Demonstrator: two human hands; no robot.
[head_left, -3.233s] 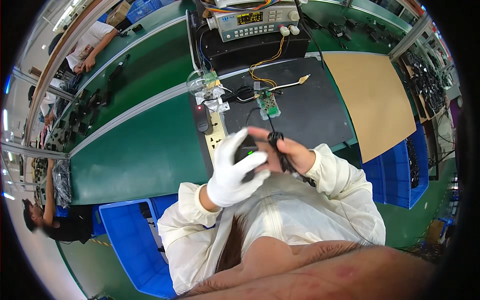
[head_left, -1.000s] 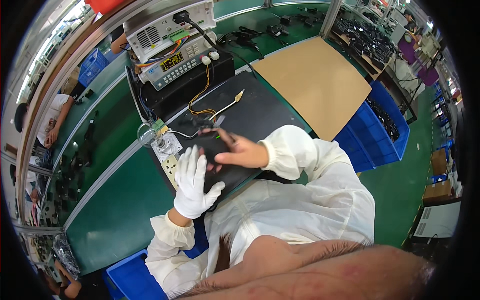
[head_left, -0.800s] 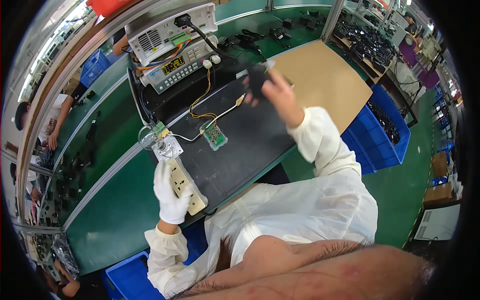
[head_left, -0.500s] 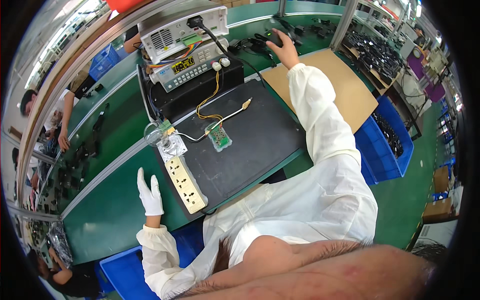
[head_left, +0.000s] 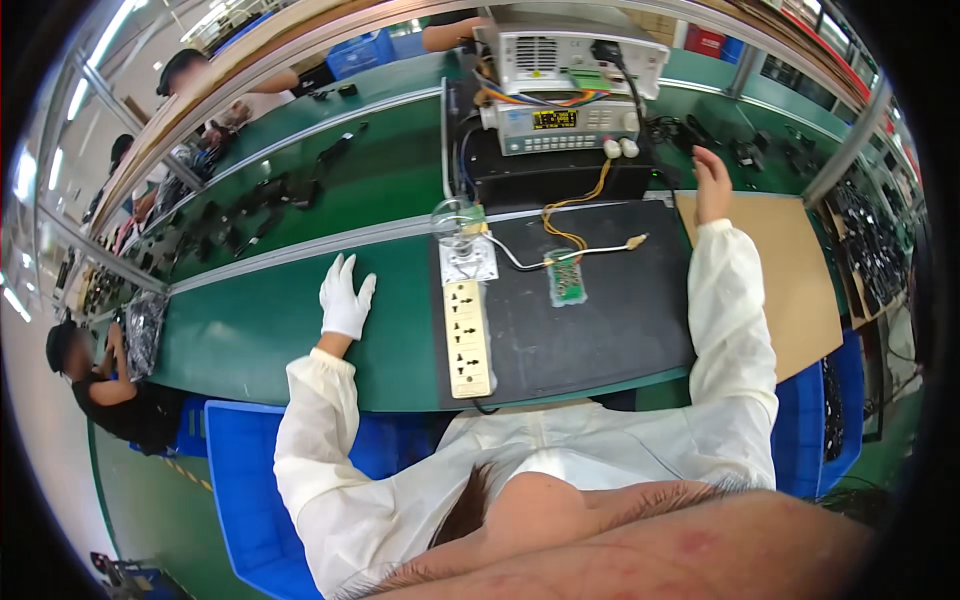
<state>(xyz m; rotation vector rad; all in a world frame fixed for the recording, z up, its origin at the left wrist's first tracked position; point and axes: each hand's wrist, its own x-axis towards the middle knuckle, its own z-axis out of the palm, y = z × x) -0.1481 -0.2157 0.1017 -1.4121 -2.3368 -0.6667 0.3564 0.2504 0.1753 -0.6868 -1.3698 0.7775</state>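
My left hand [head_left: 346,298], in a white glove, rests on the green bench with its fingers apart, holding nothing. My bare right hand [head_left: 712,186] is over the far left part of the brown board [head_left: 800,270], fingers stretched out and no object visible in it. Just left of it, a dark item with a small green light [head_left: 657,174] lies beside the instruments. Between my hands a cream power strip [head_left: 466,345], a clear bulb on a white holder [head_left: 468,262], a green circuit board [head_left: 566,280] and a white cable [head_left: 590,250] lie on a black mat [head_left: 610,340].
Stacked bench instruments [head_left: 565,125] stand on a black box at the back. Black adapters and cables [head_left: 745,148] lie behind the board. Blue bins [head_left: 250,490] stand at both sides. Other people [head_left: 110,380] work to the left. A metal rail [head_left: 320,247] crosses the bench.
The view has swung left. My right hand has drawn back from the black adapter it was at, and its fingers now point away. My left hand stays on the bench, fingers spread.
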